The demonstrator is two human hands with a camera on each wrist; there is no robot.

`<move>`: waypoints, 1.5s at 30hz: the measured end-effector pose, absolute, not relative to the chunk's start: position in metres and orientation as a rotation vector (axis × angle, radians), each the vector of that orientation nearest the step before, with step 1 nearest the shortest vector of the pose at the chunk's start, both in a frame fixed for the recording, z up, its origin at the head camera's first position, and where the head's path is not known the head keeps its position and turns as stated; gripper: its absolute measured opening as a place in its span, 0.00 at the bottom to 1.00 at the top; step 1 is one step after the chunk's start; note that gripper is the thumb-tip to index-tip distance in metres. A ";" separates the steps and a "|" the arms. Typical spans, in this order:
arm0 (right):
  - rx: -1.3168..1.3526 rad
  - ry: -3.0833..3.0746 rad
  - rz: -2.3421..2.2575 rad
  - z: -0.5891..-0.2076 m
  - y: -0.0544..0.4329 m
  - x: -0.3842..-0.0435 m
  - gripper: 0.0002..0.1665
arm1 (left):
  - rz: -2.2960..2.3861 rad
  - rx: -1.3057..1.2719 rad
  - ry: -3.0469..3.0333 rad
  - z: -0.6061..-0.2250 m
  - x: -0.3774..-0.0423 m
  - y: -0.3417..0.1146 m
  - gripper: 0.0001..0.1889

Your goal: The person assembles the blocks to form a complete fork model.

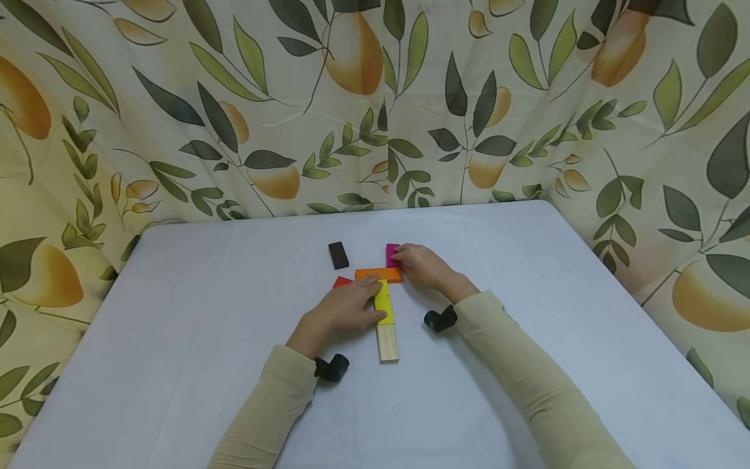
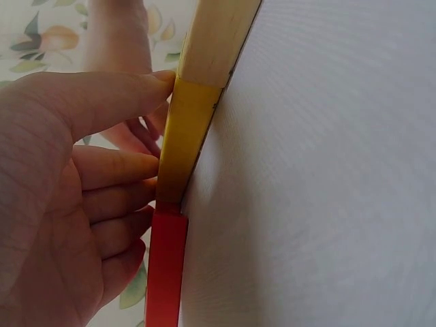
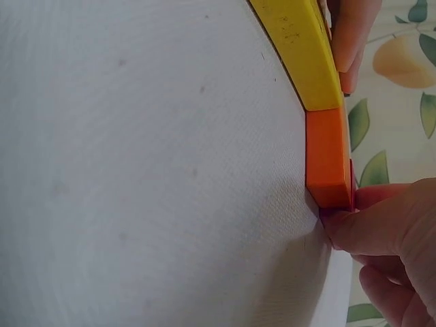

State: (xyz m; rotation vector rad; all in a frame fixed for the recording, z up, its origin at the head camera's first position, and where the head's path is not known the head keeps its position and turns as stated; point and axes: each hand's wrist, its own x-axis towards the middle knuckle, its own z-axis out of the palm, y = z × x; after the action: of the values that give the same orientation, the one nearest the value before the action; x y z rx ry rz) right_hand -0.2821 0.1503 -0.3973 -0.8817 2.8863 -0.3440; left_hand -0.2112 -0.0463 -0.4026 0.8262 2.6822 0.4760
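My left hand (image 1: 348, 306) rests on the row of blocks, its fingers fairly straight. Its fingertips touch the yellow block (image 1: 383, 306) near the orange block (image 1: 395, 275), and the thumb lies by the joint with the plain wooden block (image 1: 387, 345). Partly under that hand is a red block (image 1: 342, 282); the left wrist view shows the red block (image 2: 165, 272) beyond the yellow one. With thumb and finger, my right hand (image 1: 430, 267) pinches a magenta block (image 1: 391, 253) standing at the orange block's far right end. In the right wrist view the thumb mostly hides it.
A dark brown block (image 1: 338, 255) lies apart, behind and left of the orange one. Everything sits on a white-covered table (image 1: 176, 326). A patterned fabric backdrop (image 1: 263, 98) with leaves and fruit rises along the table's far edge and sides.
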 end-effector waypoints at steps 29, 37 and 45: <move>-0.859 2.957 -0.463 -0.398 0.159 -0.269 0.21 | 0.559 0.799 2.726 -0.402 -0.217 -0.055 0.33; -0.789 2.984 -0.534 -0.399 0.156 -0.257 0.20 | 0.607 0.689 2.788 -0.401 -0.222 -0.065 0.34; -0.742 2.943 -0.633 -0.395 0.151 -0.243 0.20 | 0.663 0.599 2.819 -0.401 -0.227 -0.072 0.33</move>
State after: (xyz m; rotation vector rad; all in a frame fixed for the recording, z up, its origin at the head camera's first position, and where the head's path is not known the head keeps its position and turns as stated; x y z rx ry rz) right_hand -0.2426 0.1512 -0.3948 -0.7422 2.9435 -0.6328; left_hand -0.2275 -0.0722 -0.4008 0.5990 2.8187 0.6629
